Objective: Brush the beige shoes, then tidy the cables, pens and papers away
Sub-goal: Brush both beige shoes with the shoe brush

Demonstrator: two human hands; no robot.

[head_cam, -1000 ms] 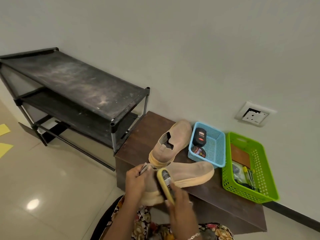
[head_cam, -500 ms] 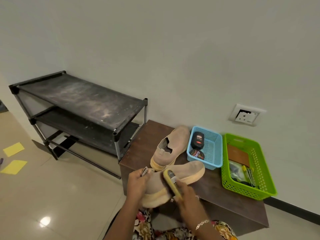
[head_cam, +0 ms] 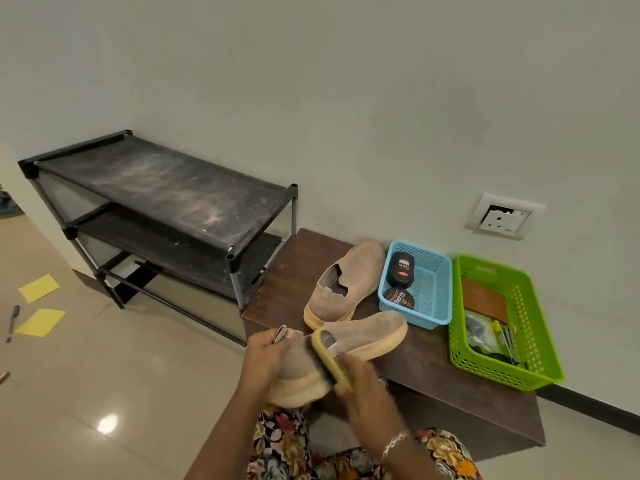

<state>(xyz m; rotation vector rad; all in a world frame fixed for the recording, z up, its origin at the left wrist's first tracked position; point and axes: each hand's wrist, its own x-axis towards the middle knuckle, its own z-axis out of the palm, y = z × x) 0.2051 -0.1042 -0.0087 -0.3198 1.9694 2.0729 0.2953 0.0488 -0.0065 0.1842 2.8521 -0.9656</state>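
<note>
- Two beige suede shoes with pale yellow soles are in view. The far shoe (head_cam: 346, 282) lies on the dark brown wooden tabletop (head_cam: 450, 386), just beside the blue plastic basket (head_cam: 433, 308). The near shoe (head_cam: 367, 332) is in your hands at the tabletop's near edge, with its toe pointing toward the baskets.
- Your left hand (head_cam: 265, 358) grips the near shoe's heel end, fingers (head_cam: 273, 341) curled round it.
- Your right hand (head_cam: 363, 382) holds the yellow oblong shoe brush (head_cam: 329, 355), fingers (head_cam: 346, 386) wrapped round its near end. The brush lies against the near shoe's upper.
- The blue plastic basket holds a black polish bottle (head_cam: 401, 270) and a round dark tin (head_cam: 398, 297).
- The green plastic basket (head_cam: 540, 341) stands to the right of the blue one. It holds a flat brown card (head_cam: 485, 301), and the small items below it are too small for me to tell apart.
- On the tiled floor (head_cam: 104, 375) at the left lie two yellow paper sheets (head_cam: 39, 288), with a purple pen (head_cam: 13, 322) just beside them.
- A black two-tier shoe rack (head_cam: 166, 188) stands against the wall, left of the tabletop.
</note>
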